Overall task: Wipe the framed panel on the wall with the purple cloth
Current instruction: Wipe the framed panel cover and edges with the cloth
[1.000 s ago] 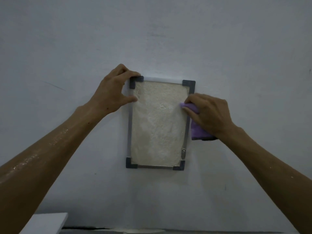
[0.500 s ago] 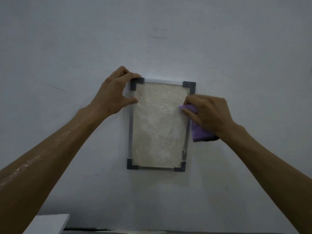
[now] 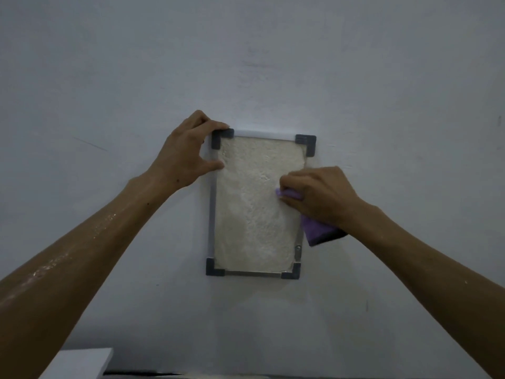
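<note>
A framed panel hangs on the pale wall, an upright rectangle with a rough cream surface, a thin metal frame and dark corner pieces. My left hand grips its upper left corner, fingers over the top and thumb on the panel's face. My right hand holds a folded purple cloth and presses it against the panel's right side at mid height. Most of the cloth is hidden under that hand; one end sticks out below the wrist, past the frame's right edge.
The wall around the panel is bare, with faint marks. A white flat object shows at the bottom left. A dark edge runs along the bottom of the view.
My right hand has slid the cloth down and slightly left on the panel's right side. My left hand keeps its grip on the upper left corner.
</note>
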Demonstrator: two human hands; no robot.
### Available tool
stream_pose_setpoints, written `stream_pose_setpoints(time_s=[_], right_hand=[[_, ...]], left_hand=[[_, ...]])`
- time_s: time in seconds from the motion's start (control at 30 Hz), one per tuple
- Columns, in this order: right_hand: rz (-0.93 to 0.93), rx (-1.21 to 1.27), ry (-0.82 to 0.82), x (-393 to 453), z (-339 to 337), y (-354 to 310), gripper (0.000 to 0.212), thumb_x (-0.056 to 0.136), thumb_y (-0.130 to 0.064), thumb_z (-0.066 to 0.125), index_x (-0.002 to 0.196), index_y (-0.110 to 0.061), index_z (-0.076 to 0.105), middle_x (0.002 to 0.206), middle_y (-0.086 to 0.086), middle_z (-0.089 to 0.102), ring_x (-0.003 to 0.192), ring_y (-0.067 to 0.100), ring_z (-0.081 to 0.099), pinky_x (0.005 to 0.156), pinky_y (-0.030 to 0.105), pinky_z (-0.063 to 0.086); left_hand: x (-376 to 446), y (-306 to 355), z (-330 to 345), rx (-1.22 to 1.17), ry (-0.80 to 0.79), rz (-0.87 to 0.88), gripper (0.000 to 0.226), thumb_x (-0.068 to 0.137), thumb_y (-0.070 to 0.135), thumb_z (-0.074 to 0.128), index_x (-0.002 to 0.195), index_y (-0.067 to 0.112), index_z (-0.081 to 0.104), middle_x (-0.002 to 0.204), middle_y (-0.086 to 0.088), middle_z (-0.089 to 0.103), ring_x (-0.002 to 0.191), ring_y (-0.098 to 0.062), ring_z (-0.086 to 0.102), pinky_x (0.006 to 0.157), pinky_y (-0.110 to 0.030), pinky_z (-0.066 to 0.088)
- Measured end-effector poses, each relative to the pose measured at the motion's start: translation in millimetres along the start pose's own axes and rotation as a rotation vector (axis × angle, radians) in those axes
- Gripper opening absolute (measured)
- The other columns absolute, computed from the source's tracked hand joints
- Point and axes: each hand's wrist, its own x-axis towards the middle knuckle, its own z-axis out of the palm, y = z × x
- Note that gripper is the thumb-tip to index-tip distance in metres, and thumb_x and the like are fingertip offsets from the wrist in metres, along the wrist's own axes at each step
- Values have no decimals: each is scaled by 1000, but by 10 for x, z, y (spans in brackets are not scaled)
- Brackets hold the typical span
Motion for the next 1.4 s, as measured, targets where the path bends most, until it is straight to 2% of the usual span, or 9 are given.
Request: stream_pose_setpoints(time_s=[0.13,0.3,0.43,0.7,0.87,1.0,1.17,1.3,1.4], right_hand=[[208,35,249,67,-64,87,25,99,-45,56,90,-22,61,82,-5,66,66,16,60,59,27,45],[-7,37,22,-12,37,-22,24,98,-43,57,86,-22,60,80,-4,65,64,17,58,58,34,51],[195,60,250,14,-3,38,24,99,-43,57,90,-21,61,80,-4,65,64,16,59,57,30,48],[198,29,262,92,4,27,22,98,-44,57,90,-24,60,81,-6,64,65,14,58,58,24,35],[7,46,67,56,103,-109,22,97,-42,59,89,-22,61,82,-4,65,66,17,59,58,32,50],[238,49,334,146,25,-32,23,98,-41,59,90,-20,62,80,-3,64,63,15,56,56,29,46],[6,-1,96,82,83,-88,24,99,-43,55,90,-22,62,83,-3,66,65,17,60,58,27,44],[264,-46,367,179,-24,16,20,96,-39,62,92,-19,63,83,-1,66,64,18,59,55,29,46],[67,-125,300,95,88,-112,21,96,-36,64,94,-15,63,82,5,66,62,23,59,56,34,48]], left_hand=[[5,12,5,-2,5,-1,75,69,21,91,136,17,59,119,-4,53,107,-21,55,96,-42,54],[2,3,10,-6,5,-3,74,69,20,92,136,17,59,119,-5,53,106,-20,56,96,-39,54],[8,22,14,-12,11,-1,74,70,21,91,136,18,59,118,-3,52,105,-20,55,96,-39,54],[2,28,8,-16,13,-8,73,70,21,91,136,17,59,119,-4,53,105,-19,55,96,-37,54],[1,15,5,-20,4,-14,74,70,20,91,137,17,59,119,-4,53,106,-20,56,97,-38,53],[2,33,5,-22,6,-14,73,71,20,91,137,16,59,119,-5,53,105,-21,56,97,-38,53],[0,22,-2,-26,7,-14,73,71,20,90,136,16,59,119,-5,53,105,-21,56,96,-39,54],[5,35,-3,-23,10,-19,73,71,21,91,136,17,59,119,-3,53,106,-20,56,96,-40,54],[4,21,2,-24,3,-13,72,71,21,90,136,17,59,119,-3,53,105,-20,56,96,-40,54]])
